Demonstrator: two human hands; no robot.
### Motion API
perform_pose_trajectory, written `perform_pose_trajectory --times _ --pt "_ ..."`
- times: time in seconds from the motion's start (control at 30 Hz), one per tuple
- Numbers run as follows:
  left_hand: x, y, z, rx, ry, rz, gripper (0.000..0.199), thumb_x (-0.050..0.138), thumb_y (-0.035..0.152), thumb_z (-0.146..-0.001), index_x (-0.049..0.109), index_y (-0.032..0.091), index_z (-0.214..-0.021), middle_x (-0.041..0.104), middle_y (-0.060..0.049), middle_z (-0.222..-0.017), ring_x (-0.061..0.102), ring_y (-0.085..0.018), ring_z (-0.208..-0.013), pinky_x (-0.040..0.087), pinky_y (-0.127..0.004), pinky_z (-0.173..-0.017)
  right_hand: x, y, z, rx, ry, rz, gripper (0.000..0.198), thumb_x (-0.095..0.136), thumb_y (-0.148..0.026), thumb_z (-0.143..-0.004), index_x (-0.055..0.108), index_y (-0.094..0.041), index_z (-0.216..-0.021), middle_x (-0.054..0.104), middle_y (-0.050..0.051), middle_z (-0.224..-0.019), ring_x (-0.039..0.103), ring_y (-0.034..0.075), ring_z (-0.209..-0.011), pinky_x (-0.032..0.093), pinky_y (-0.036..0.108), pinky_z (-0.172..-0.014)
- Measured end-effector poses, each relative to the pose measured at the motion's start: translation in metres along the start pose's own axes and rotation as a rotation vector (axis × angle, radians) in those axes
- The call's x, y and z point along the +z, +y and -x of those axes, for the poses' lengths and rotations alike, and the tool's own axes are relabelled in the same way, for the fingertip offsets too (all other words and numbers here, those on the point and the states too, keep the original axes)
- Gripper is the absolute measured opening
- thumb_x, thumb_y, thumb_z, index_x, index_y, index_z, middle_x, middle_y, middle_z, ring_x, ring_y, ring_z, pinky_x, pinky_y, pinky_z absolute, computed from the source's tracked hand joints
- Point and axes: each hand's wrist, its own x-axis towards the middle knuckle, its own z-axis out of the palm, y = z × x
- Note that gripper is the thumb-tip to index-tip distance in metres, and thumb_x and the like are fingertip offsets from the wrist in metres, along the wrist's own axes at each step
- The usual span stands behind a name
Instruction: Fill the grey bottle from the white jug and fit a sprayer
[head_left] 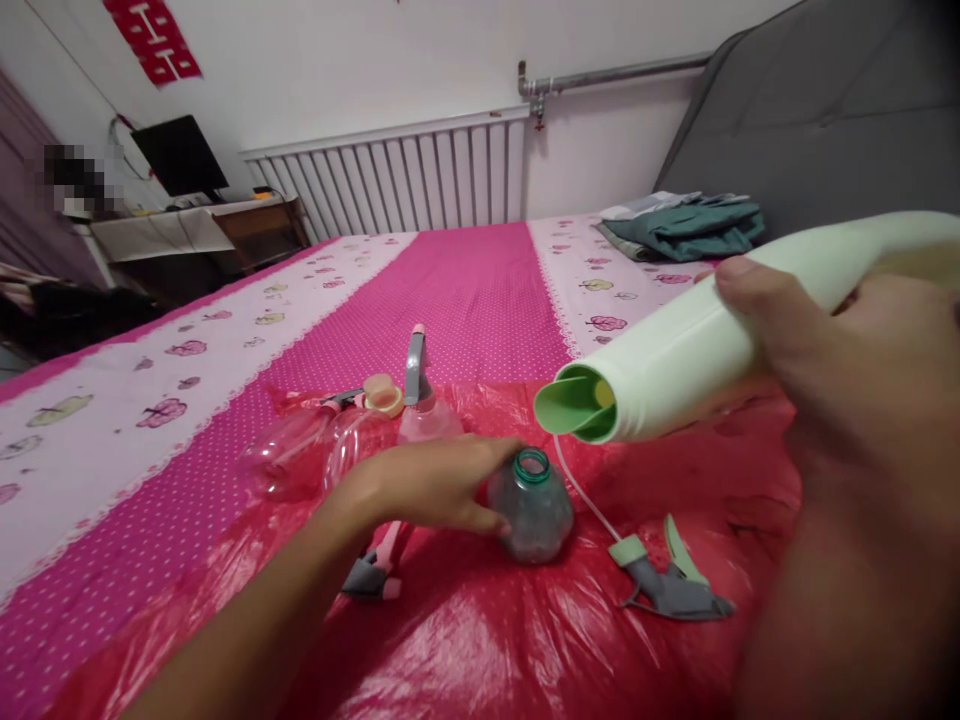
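Observation:
My left hand [457, 485] is closed around the left side of a clear, green-tinted spray bottle [534, 520]. The bottle stands upright with its mouth uncovered. My right hand [832, 350] grips a pale green long-bodied container [690, 355], held tilted in the air. Its open end, with a green spout [574, 405] inside, points left and down, above and to the right of the bottle's mouth, apart from it. A grey and green spray head [671, 580] with a thin tube lies to the right of the bottle.
Red plastic sheeting [480, 640] covers the near part of the bed [465, 280]. Left of the bottle are a pink spray bottle [429, 415], clear pink bottles [289, 455] and a pink-grey spray head [371, 575]. Folded clothes [682, 225] lie at the back right.

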Motion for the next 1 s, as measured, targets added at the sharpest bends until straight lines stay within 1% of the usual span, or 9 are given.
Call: perform_pose_trajectory --times 0.13,0.37,0.47,0.57,0.6,0.63,0.73,0.83,1.0 --pt "0.0 0.002 -0.005 -0.021 -0.027 -0.051 0.069 0.08 0.033 -0.084 0.053 0.014 -0.144 0.073 -0.014 -0.127 0.071 -0.03 -0.109 0.052 -0.035 -0.087 0.003 -0.002 -0.001 0.06 0.017 -0.076 0.087 0.078 -0.077 -0.06 0.071 -0.004 -0.108 0.062 0.01 -0.096 0.06 0.014 -0.07 0.039 0.016 -0.042" --pt "-0.001 0.002 -0.006 0.0 -0.037 -0.036 0.058 0.076 0.031 -0.085 0.057 0.015 -0.138 0.074 -0.013 -0.123 0.071 -0.03 -0.108 0.052 -0.036 -0.089 0.002 -0.006 0.001 0.07 -0.001 -0.107 0.078 0.08 -0.07 -0.062 0.071 -0.003 -0.102 0.061 0.008 -0.092 0.058 0.01 -0.069 0.035 0.012 -0.043" --pt "0.011 0.001 0.005 -0.005 0.008 0.1 0.078 0.076 0.037 -0.087 0.041 0.014 -0.153 0.069 -0.017 -0.137 0.069 -0.034 -0.121 0.054 -0.04 -0.097 -0.001 -0.009 0.002 0.061 0.016 -0.104 0.071 0.083 -0.064 -0.071 0.071 -0.003 -0.105 0.062 0.008 -0.096 0.059 0.009 -0.072 0.037 0.012 -0.046" --pt "0.037 0.003 0.017 -0.062 0.119 0.253 0.109 0.076 0.051 -0.089 0.01 0.012 -0.166 0.042 -0.028 -0.164 0.05 -0.041 -0.147 0.046 -0.053 -0.115 -0.003 -0.011 0.002 0.054 0.033 -0.103 0.067 0.082 -0.061 -0.075 0.072 -0.003 -0.108 0.061 0.008 -0.097 0.059 0.009 -0.074 0.037 0.013 -0.047" --pt "0.047 0.004 0.019 -0.088 0.172 0.286 0.112 0.075 0.053 -0.089 0.005 0.013 -0.167 0.028 -0.029 -0.171 0.038 -0.042 -0.156 0.038 -0.057 -0.123 -0.003 -0.011 0.002 0.051 0.034 -0.109 0.067 0.082 -0.06 -0.075 0.072 -0.003 -0.108 0.061 0.008 -0.097 0.058 0.009 -0.074 0.036 0.013 -0.047" --pt "0.058 0.006 0.02 -0.097 0.239 0.323 0.111 0.074 0.053 -0.09 0.005 0.014 -0.167 0.021 -0.029 -0.174 0.032 -0.042 -0.159 0.032 -0.059 -0.127 -0.004 -0.011 0.002 0.047 0.032 -0.117 0.066 0.083 -0.059 -0.076 0.071 -0.003 -0.108 0.061 0.008 -0.095 0.058 0.008 -0.073 0.036 0.013 -0.048" --pt "0.086 0.012 0.019 -0.101 0.397 0.4 0.102 0.072 0.045 -0.092 0.006 0.019 -0.165 0.02 -0.026 -0.174 0.024 -0.043 -0.162 0.022 -0.066 -0.13 -0.003 -0.012 0.003 0.034 0.027 -0.145 0.066 0.083 -0.058 -0.075 0.069 -0.002 -0.105 0.06 0.008 -0.093 0.058 0.009 -0.073 0.036 0.014 -0.049" --pt "0.105 0.016 0.011 -0.088 0.527 0.422 0.097 0.072 0.039 -0.092 0.01 0.021 -0.164 0.021 -0.025 -0.174 0.021 -0.043 -0.162 0.019 -0.068 -0.131 -0.001 -0.014 0.004 0.027 0.013 -0.184 0.074 0.08 -0.066 -0.067 0.069 -0.002 -0.102 0.06 0.009 -0.093 0.059 0.011 -0.076 0.04 0.015 -0.052" --pt "0.116 0.015 0.001 -0.066 0.68 0.359 0.081 0.071 0.033 -0.093 0.024 0.026 -0.159 0.042 -0.018 -0.166 0.042 -0.037 -0.154 0.035 -0.062 -0.126 0.006 -0.018 0.005 0.038 0.005 -0.193 0.085 0.077 -0.071 -0.057 0.071 0.0 -0.103 0.06 0.01 -0.091 0.056 0.01 -0.071 0.037 0.014 -0.049"
